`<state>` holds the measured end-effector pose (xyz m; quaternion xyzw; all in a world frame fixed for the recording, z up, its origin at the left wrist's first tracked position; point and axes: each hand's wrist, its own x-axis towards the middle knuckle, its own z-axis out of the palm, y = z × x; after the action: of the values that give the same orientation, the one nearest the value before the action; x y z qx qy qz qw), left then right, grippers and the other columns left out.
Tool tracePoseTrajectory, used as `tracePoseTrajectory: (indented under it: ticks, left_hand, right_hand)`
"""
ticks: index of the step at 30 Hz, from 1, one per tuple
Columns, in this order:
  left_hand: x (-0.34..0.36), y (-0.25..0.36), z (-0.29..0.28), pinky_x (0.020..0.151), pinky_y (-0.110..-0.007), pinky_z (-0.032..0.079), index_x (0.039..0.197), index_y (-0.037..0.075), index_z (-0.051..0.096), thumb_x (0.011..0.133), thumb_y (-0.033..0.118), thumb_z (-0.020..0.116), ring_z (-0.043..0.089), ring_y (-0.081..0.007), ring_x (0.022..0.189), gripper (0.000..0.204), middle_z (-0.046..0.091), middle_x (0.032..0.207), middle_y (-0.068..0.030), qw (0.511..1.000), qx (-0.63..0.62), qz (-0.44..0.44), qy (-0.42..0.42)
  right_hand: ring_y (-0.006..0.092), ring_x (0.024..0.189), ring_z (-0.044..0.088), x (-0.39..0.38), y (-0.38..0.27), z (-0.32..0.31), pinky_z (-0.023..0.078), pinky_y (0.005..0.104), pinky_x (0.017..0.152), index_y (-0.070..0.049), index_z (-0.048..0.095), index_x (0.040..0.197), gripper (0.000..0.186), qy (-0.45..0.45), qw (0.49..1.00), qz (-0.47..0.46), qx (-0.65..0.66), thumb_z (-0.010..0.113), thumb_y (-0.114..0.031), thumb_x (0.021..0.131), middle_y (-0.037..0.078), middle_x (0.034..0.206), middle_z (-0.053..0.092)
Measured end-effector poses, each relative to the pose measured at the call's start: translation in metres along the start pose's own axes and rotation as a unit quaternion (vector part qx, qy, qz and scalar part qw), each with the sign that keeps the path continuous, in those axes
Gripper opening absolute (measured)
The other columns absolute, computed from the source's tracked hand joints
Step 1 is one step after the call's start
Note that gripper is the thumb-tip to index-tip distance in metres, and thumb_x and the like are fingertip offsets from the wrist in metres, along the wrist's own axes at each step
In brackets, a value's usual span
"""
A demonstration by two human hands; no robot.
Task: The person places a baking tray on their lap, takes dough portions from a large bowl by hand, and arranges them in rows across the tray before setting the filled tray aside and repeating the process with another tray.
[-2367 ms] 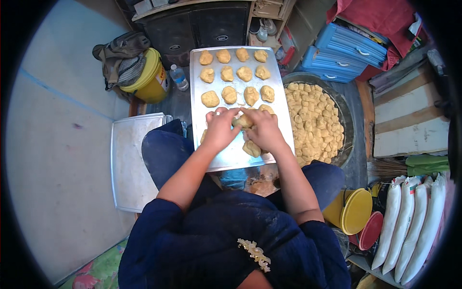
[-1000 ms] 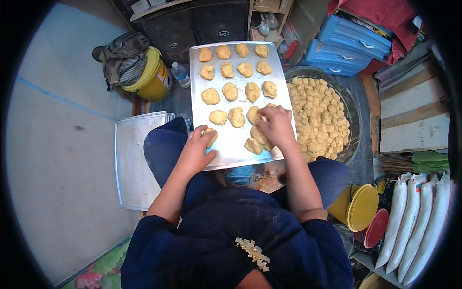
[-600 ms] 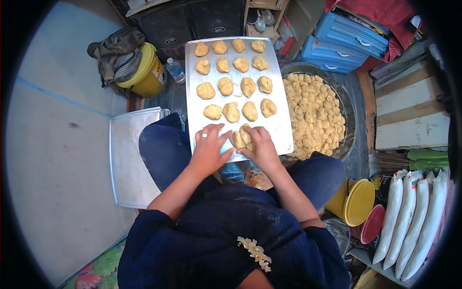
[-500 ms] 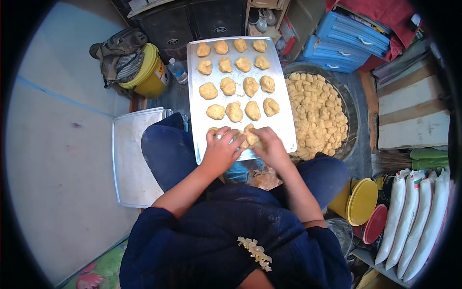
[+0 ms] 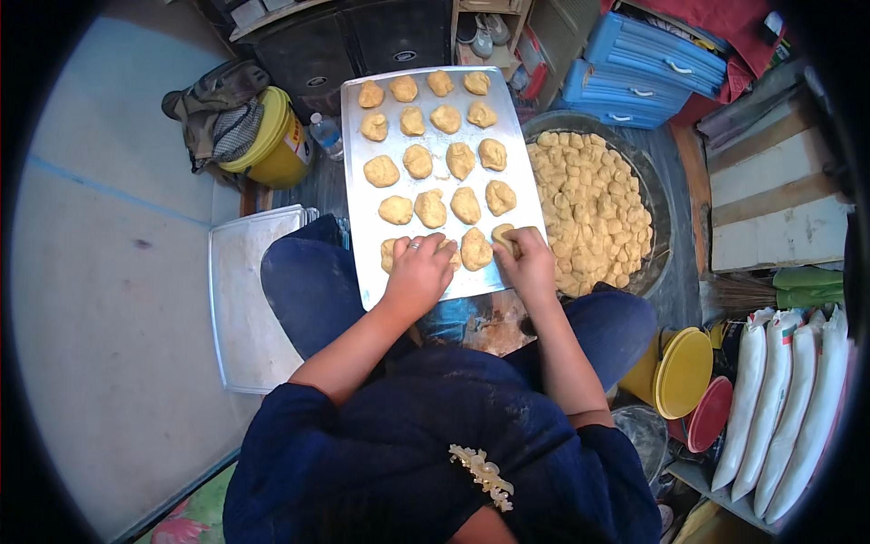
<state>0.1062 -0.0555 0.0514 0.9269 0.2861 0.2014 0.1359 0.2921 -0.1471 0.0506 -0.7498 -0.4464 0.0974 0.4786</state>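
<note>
The person is sitting with a flat metal tray (image 5: 362, 245) resting across the knees, its dull silver surface dusted with flour. Rows of tan dough pieces (image 5: 431, 163) are lying on it, lumpy and rounded, each set apart from the next. Both hands are working at the tray's near edge. The left hand (image 5: 419, 272) is lying palm down with fingers curled over a dough lump (image 5: 391, 254), covering most of it; a ring is showing on one finger. The right hand (image 5: 528, 261) is pinching another lump (image 5: 503, 236) at the near right corner, fingers closed around it so only its top is peeking out. One more piece (image 5: 475, 248) is sitting between the two hands.

Just right of the tray, a wide round bowl (image 5: 654, 218) is holding a heap of small rough dough chunks (image 5: 587, 204). Its near rim is hidden behind the right forearm. A second, bare tray (image 5: 240, 299) is lying on the floor at the left, partly under the knee.
</note>
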Motion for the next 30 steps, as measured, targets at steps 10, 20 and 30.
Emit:
tracePoseTrajectory:
  ticks: [10, 20, 30]
  left_hand:
    - [0.024, -0.019, -0.032, 0.096, -0.042, 0.029, 0.104, 0.009, 0.067, 0.080, 0.021, 0.064, 0.050, -0.0277, 0.112, 0.028, 0.058, 0.117, -0.0094, 0.999, -0.037, -0.039, -0.004]
    - [0.102, -0.061, -0.025, 0.094, -0.043, 0.030, 0.105, 0.009, 0.066, 0.080, 0.023, 0.065, 0.051, -0.0290, 0.112, 0.028, 0.060, 0.113, -0.0092, 0.994, 0.013, -0.083, 0.062]
    - [0.135, -0.074, 0.006, 0.091, -0.040, 0.031, 0.113, 0.010, 0.063, 0.072, 0.027, 0.071, 0.053, -0.0243, 0.106, 0.045, 0.061, 0.106, -0.0082, 0.997, 0.060, -0.035, 0.040]
  right_hand:
    - [0.0250, 0.095, 0.053, 0.058, -0.021, 0.019, 0.034, 0.0388, 0.088, -0.011, 0.068, 0.101, 0.028, -0.112, 0.967, -0.164, -0.160, 0.071, -0.015, 0.073, 0.006, 0.097, 0.063]
    - [0.0316, 0.104, 0.052, 0.118, -0.006, 0.034, 0.039, 0.0417, 0.093, -0.016, 0.066, 0.111, 0.042, -0.012, 0.983, -0.157, -0.099, 0.072, -0.018, 0.069, 0.010, 0.104, 0.062]
    - [0.0270, 0.111, 0.048, 0.140, -0.004, 0.062, 0.034, 0.0425, 0.095, -0.017, 0.062, 0.118, 0.055, -0.102, 0.971, -0.150, -0.155, 0.078, -0.024, 0.066, 0.007, 0.110, 0.060]
